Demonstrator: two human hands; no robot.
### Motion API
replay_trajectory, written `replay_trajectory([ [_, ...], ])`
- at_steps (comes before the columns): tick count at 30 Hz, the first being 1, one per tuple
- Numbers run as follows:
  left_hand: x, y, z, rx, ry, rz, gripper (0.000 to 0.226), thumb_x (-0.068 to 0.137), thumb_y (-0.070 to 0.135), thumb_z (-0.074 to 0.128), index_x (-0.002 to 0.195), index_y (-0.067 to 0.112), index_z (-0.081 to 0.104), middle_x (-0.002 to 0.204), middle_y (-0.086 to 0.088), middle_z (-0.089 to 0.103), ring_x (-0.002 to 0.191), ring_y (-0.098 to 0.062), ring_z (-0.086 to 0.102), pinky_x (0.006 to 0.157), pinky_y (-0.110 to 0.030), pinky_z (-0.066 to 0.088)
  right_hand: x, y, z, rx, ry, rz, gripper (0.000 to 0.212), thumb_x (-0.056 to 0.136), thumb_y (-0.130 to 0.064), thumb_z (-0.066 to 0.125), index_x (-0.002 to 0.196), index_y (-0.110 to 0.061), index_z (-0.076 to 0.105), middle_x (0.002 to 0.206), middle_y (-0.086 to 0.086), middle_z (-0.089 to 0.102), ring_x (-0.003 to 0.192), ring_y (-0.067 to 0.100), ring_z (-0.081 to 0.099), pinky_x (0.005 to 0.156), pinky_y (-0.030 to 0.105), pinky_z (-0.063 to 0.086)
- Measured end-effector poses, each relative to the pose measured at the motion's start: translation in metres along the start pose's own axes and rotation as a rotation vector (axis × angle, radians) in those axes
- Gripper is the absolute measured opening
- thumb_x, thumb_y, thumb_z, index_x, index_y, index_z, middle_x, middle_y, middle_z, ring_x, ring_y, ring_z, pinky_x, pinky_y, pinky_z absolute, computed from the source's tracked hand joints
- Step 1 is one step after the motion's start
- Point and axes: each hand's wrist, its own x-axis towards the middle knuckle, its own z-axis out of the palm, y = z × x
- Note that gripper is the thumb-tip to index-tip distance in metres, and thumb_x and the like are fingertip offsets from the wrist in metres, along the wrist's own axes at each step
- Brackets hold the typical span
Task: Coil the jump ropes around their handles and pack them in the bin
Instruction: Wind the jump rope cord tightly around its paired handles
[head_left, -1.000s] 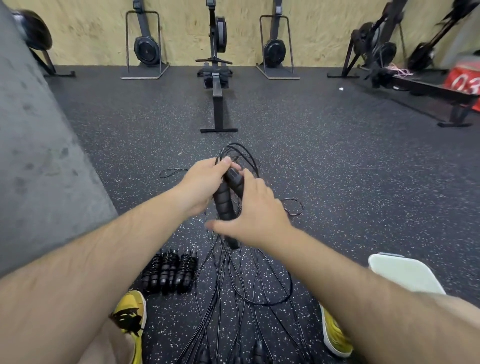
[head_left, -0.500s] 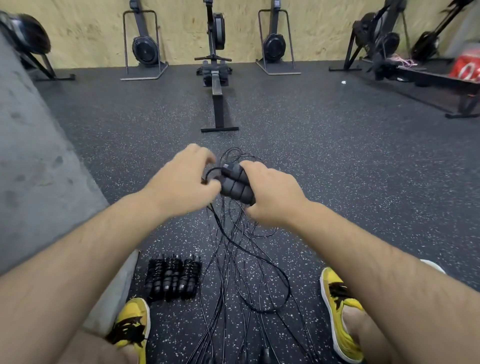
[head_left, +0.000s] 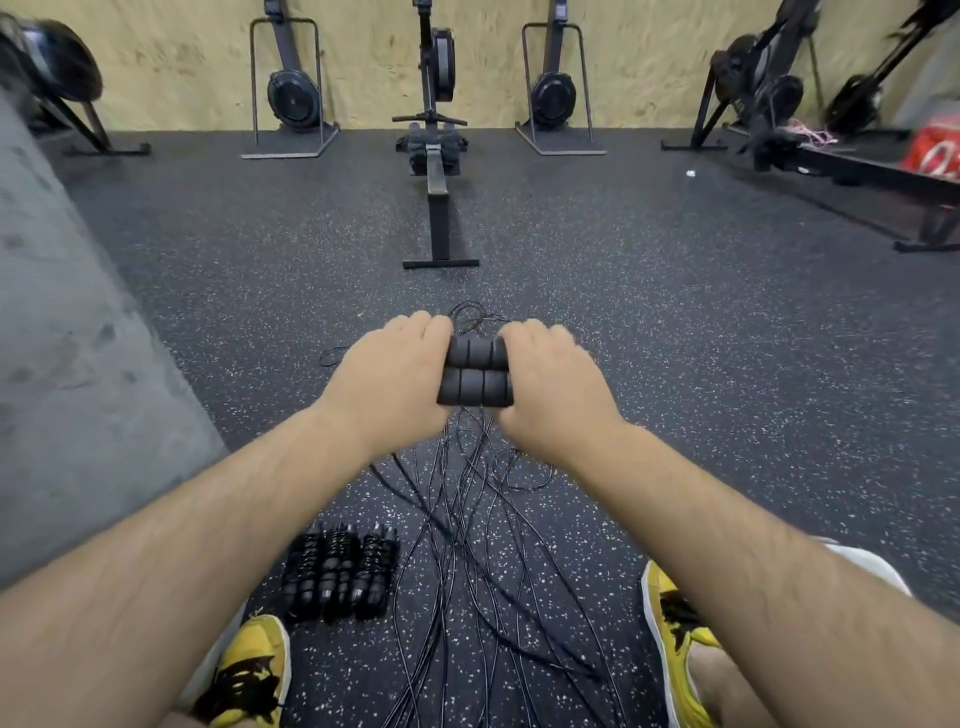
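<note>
Two handles are clasped side by side by left hand and right hand; coiling of the rope trailing toward 6 o'clock seems due next.

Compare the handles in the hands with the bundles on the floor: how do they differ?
The handles are held above the floor between the left hand and right hand; the bundles lie on the floor. The handles look bare, with no cord around the visible part; the bundles are wrapped in cord. Both are black.
</note>
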Motion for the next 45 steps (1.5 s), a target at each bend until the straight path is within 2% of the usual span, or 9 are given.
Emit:
replay_trajectory([
  [8, -0.003, 0.006, -0.004, 0.121, 0.020, 0.107, 0.035, 0.066, 0.030, 0.067, 0.094, 0.015, 0.053, 0.086, -0.005, 0.060, 0.076, -0.033, 0.061, 0.062, -0.035, 0.034, 0.000, -0.014, 0.003, 0.297, 0.106, -0.095, 0.047, 0.075, -0.009, 0.062, 0.120, -0.013, 0.052, 0.111, 0.005, 0.053, 0.102, 0.029, 0.051, 0.087, 0.041, 0.045],
  [13, -0.001, -0.005, -0.024, 0.067, 0.094, -0.042, 0.036, 0.073, 0.029, 0.072, 0.099, 0.012, 0.054, 0.093, -0.010, 0.063, 0.080, -0.035, 0.061, 0.066, -0.039, 0.042, 0.008, -0.017, 0.018, 1.071, 0.122, 0.429, 0.093, 0.073, -0.016, 0.080, 0.148, -0.023, 0.025, 0.115, -0.008, 0.052, 0.102, 0.014, 0.060, 0.089, 0.028, 0.051],
  [18, -0.009, -0.008, -0.027, 0.032, 0.148, 0.016, 0.039, 0.066, 0.027, 0.072, 0.097, 0.010, 0.055, 0.088, -0.010, 0.062, 0.075, -0.036, 0.060, 0.063, -0.039, 0.043, -0.004, -0.075, 0.052, 1.051, -0.381, 0.212, 0.052, 0.067, -0.012, 0.080, 0.115, -0.011, 0.061, 0.101, -0.003, 0.069, 0.088, 0.004, 0.061, 0.072, 0.018, 0.051],
  [22, -0.015, -0.008, -0.032, -0.036, 0.209, 0.085, 0.035, 0.070, 0.031, 0.061, 0.098, 0.010, 0.055, 0.089, -0.009, 0.062, 0.076, -0.036, 0.060, 0.063, -0.040, 0.045, -0.013, -0.132, 0.046, 1.039, -0.479, -0.072, 0.024, 0.094, -0.004, 0.058, 0.115, -0.016, 0.055, 0.118, 0.005, 0.056, 0.098, -0.001, 0.048, 0.099, 0.017, 0.042],
  [25, -0.019, -0.017, -0.038, -0.066, 0.207, 0.113, 0.039, 0.072, 0.036, 0.052, 0.100, 0.010, 0.056, 0.090, -0.007, 0.062, 0.078, -0.035, 0.060, 0.065, -0.041, 0.047, -0.004, -0.136, 0.037, 1.106, -0.624, -0.014, 0.018, 0.101, -0.002, 0.044, 0.104, -0.008, 0.060, 0.101, 0.009, 0.062, 0.088, 0.013, 0.059, 0.091, 0.024, 0.046],
  [29, -0.026, -0.038, -0.044, -0.118, 0.192, 0.113, 0.042, 0.074, 0.045, 0.067, 0.099, 0.013, 0.056, 0.088, -0.003, 0.061, 0.078, -0.032, 0.060, 0.065, -0.038, 0.044, 0.004, -0.093, 0.018, 1.153, -0.643, 0.009, 0.026, 0.091, -0.009, 0.056, 0.067, -0.020, 0.055, 0.050, -0.013, 0.045, 0.052, 0.012, 0.037, 0.053, 0.026, 0.037],
  [34, -0.031, -0.057, -0.040, -0.081, 0.048, 0.153, 0.079, 0.063, 0.087, 0.063, 0.099, 0.018, 0.055, 0.087, 0.006, 0.058, 0.079, -0.023, 0.059, 0.068, -0.036, 0.045, 0.017, -0.017, -0.004, 0.915, -0.631, 0.051, 0.015, 0.097, -0.026, 0.064, 0.083, -0.020, 0.069, 0.061, -0.009, 0.046, 0.054, 0.011, 0.036, 0.052, 0.026, 0.031],
  [38, -0.032, -0.048, -0.028, 0.035, 0.014, 0.156, 0.075, 0.063, 0.084, 0.067, 0.101, 0.020, 0.053, 0.091, 0.004, 0.060, 0.085, -0.025, 0.062, 0.071, -0.036, 0.044, 0.015, 0.004, -0.016, 1.007, -0.587, 0.167, 0.029, 0.096, -0.017, 0.053, 0.068, -0.020, 0.053, 0.058, -0.005, 0.042, 0.052, 0.012, 0.028, 0.051, 0.028, 0.020],
  [45, -0.026, -0.027, -0.019, 0.133, 0.005, 0.158, 0.073, 0.063, 0.075, 0.076, 0.101, 0.015, 0.056, 0.091, 0.000, 0.062, 0.083, -0.027, 0.064, 0.069, -0.037, 0.044, -0.004, 0.002, -0.030, 0.668, -0.438, 0.176, 0.049, 0.081, -0.066, 0.064, 0.067, -0.021, 0.052, 0.056, -0.009, 0.046, 0.049, 0.011, 0.041, 0.051, 0.026, 0.031],
])
